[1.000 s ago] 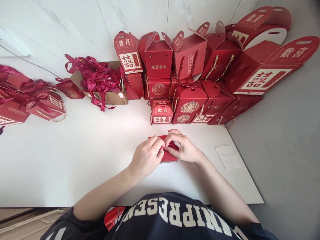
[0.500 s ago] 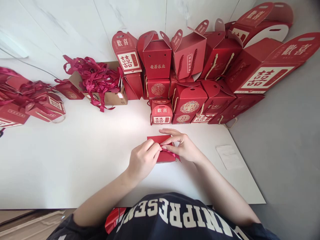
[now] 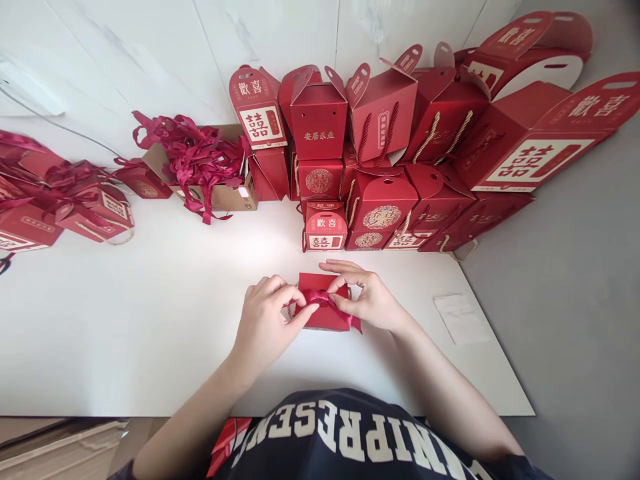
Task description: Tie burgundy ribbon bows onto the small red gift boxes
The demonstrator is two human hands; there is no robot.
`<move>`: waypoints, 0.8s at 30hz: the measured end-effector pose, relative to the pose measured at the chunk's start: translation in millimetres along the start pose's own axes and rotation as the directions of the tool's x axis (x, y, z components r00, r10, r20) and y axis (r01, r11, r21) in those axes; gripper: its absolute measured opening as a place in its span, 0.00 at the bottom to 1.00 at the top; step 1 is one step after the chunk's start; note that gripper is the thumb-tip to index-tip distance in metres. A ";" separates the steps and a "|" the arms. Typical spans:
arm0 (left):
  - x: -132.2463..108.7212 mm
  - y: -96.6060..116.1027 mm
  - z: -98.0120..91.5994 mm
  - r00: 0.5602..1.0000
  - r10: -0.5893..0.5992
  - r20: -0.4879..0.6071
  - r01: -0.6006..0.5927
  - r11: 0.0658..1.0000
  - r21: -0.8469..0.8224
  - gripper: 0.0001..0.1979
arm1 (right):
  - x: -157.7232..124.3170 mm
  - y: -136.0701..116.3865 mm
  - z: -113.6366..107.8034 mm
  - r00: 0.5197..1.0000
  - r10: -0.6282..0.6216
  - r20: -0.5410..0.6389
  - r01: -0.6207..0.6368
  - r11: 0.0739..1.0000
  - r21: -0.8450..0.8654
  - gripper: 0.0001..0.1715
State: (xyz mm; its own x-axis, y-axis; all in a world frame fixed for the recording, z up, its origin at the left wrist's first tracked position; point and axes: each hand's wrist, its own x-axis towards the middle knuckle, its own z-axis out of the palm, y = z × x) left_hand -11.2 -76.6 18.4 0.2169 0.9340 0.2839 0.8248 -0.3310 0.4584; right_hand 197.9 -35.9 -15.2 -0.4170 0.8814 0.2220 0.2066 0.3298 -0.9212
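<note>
A small red gift box (image 3: 325, 320) sits on the white table in front of me. Across its top runs a dark pink satin ribbon (image 3: 316, 297), looped like a bow, and one tail (image 3: 354, 323) hangs off the right side. My left hand (image 3: 267, 317) has its thumb and index finger curled on the ribbon's left end. From the right, my right hand (image 3: 367, 297) pinches the ribbon between thumb and index finger near the middle, its other fingers stretched out above the box. Part of a cord handle (image 3: 290, 311) shows beside the left fingers.
Stacked red gift boxes (image 3: 383, 200) line the back right. An open cardboard box (image 3: 230, 195) with tangled pink ribbons (image 3: 200, 157) stands at the back. Ribboned boxes (image 3: 95, 210) sit at the far left. A white paper (image 3: 461, 319) lies near the right edge.
My left hand has shifted left from the middle of the box, uncovering the ribbon loop. My right hand remains at the ribbon. The view has shifted slightly.
</note>
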 end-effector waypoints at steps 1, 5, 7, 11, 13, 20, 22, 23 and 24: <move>-0.8 -1.4 -0.9 1.000 -0.026 0.017 0.027 0.996 -0.080 0.09 | 0.0 -0.3 0.0 1.000 0.003 0.007 -0.003 1.000 0.003 0.08; 0.9 -7.9 3.2 0.989 -0.134 0.060 0.146 0.940 -0.309 0.08 | -0.3 -1.2 -0.8 1.000 0.007 0.028 -0.007 1.000 -0.003 0.09; 3.3 -10.5 7.4 0.985 -0.152 0.081 0.172 0.907 -0.385 0.07 | -0.4 -1.4 -2.0 0.999 0.009 0.037 -0.008 1.000 -0.011 0.09; 5.1 -13.3 11.6 0.989 -0.132 0.069 0.148 0.878 -0.455 0.05 | -0.7 -2.6 -6.3 0.998 0.021 0.064 -0.020 1.000 -0.007 0.07; 3.9 -13.9 11.0 0.991 -0.111 0.068 0.130 0.885 -0.446 0.04 | -1.1 -3.8 -9.1 0.997 0.035 0.070 -0.035 0.999 0.004 0.07; -0.8 -19.2 7.2 0.998 -0.057 0.031 0.065 0.915 -0.398 0.02 | -3.1 -5.5 -18.3 0.998 0.063 0.023 -0.062 0.997 -0.044 0.11; -1.9 -22.2 7.4 0.998 -0.065 -0.001 0.060 0.921 -0.386 0.02 | -3.4 -6.7 -19.6 0.997 0.071 0.021 -0.069 0.995 -0.074 0.11; -2.6 -23.6 7.7 0.998 -0.062 -0.008 0.055 0.922 -0.383 0.02 | -3.6 -7.4 -20.0 0.997 0.074 0.018 -0.072 0.993 -0.091 0.11; -3.2 -24.8 8.3 0.998 -0.057 -0.014 0.048 0.923 -0.381 0.03 | -3.7 -8.1 -20.1 0.997 0.073 0.010 -0.072 0.992 -0.106 0.11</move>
State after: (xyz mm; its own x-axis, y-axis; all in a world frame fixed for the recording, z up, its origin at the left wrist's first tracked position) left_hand -28.0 -70.2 -0.9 0.1620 0.9494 0.2689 0.5731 -0.3124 0.7576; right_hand 215.6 -35.0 -2.1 -0.4097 0.8997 0.1505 0.3288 0.2996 -0.8956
